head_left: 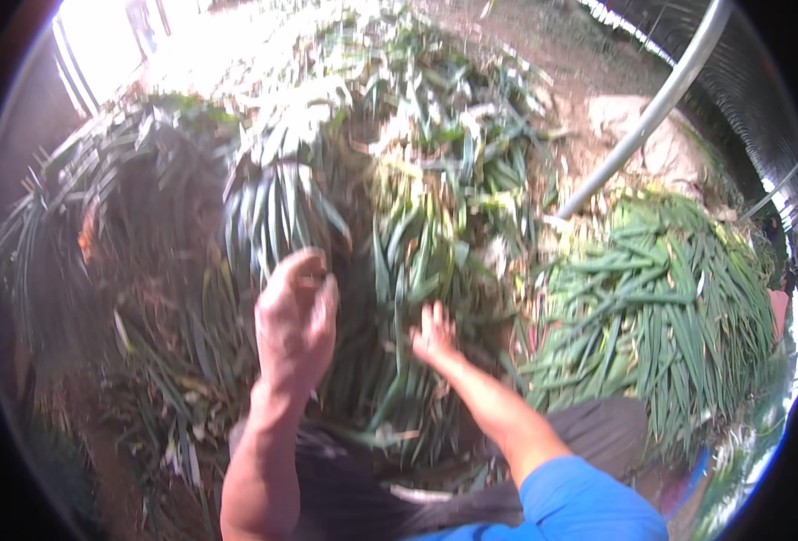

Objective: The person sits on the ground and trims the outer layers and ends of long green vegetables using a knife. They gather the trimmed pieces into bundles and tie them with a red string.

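Note:
My left hand point(298, 316) is raised in front of a drooping bunch of long blue-green onion leaves point(277, 212). Its fingers are curled toward the thumb and slightly blurred; whatever they may hold does not show. Lower and to the right, my right hand point(433, 335) reaches out with its fingers stretched and apart. Its fingertips are at the yellowish-green onion leaves point(417, 252) of the middle heap, and I see nothing gripped in it. More long leaves point(403, 379) hang down between my two forearms.
A large heap of green onions point(399, 54) spreads ahead, with a shaded pile point(137, 162) at the left. Another thick green pile point(651, 298) lies at the right. A slanting metal pole point(651, 113) stands behind it, near a pale sack point(660, 149). My dark-trousered knee point(597, 433) is close by.

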Demonstrator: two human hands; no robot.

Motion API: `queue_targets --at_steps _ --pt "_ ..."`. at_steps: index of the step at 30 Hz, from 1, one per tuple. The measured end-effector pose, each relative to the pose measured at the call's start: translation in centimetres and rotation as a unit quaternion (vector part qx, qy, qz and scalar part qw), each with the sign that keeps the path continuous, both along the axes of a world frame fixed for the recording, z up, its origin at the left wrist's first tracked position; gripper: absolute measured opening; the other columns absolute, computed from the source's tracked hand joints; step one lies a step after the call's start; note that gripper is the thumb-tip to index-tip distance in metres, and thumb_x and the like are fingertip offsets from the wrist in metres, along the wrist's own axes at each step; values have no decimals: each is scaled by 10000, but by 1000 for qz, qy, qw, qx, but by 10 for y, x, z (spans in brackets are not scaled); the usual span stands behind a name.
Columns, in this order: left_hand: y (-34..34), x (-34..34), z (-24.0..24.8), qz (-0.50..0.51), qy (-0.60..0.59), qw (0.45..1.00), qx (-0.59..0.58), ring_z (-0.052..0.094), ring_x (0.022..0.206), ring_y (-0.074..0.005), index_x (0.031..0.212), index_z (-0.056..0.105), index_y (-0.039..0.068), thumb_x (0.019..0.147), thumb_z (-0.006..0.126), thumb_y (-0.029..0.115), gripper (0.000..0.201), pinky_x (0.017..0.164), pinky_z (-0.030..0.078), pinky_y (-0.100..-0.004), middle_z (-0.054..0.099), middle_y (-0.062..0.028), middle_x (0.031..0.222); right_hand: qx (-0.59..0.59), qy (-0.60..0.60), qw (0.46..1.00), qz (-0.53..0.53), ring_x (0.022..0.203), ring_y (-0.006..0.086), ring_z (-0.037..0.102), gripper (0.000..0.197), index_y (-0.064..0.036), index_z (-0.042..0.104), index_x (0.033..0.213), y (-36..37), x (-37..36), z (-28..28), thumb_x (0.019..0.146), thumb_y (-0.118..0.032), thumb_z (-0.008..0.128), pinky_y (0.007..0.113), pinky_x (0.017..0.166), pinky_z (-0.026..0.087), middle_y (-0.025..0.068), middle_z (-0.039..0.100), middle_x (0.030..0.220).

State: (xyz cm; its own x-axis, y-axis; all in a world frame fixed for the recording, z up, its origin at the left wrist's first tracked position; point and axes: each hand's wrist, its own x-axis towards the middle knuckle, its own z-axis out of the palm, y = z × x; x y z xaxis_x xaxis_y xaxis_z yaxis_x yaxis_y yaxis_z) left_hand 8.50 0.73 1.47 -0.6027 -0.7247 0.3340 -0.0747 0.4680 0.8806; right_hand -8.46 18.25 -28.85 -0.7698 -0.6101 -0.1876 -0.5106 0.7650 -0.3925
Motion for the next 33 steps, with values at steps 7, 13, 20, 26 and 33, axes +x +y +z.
queue_targets --at_steps 7,13,20,26,33 --pt "13 -17 8 -39 -38 997 59 653 759 -125 1231 611 13 918 681 26 321 731 532 -289 708 -106 956 -91 78 992 40 1190 426 540 574 -12 602 1171 -10 -63 10 726 -339 759 556 968 462 227 510 1282" --pt "16 -20 15 -33 -87 994 59 670 816 -139 1223 641 25 901 670 30 324 773 540 -285 712 -80 984 -42 188 969 153 1011 363 603 411 -33 687 964 -15 -42 5 634 -278 679 517 850 457 231 578 1046" --pt "16 -27 3 -54 -75 994 65 646 815 -102 1246 628 17 927 667 46 323 779 537 -272 700 -64 1055 98 -122 969 189 912 314 722 438 -36 750 863 -40 -82 55 558 -351 772 433 758 537 170 746 907" --pt "17 -33 2 -60 -103 991 53 665 841 -112 1237 636 17 926 663 44 313 785 542 -278 702 -72 1049 -63 -330 935 109 680 177 645 436 46 688 788 -29 -90 70 639 -343 818 364 611 507 98 648 674" --pt "16 -40 -4 -53 -109 993 11 676 810 -125 1211 641 -3 933 645 57 284 757 553 -282 707 -75 1024 -32 -213 970 116 611 177 616 287 7 690 698 -21 -121 129 615 -259 758 354 565 494 140 657 652"
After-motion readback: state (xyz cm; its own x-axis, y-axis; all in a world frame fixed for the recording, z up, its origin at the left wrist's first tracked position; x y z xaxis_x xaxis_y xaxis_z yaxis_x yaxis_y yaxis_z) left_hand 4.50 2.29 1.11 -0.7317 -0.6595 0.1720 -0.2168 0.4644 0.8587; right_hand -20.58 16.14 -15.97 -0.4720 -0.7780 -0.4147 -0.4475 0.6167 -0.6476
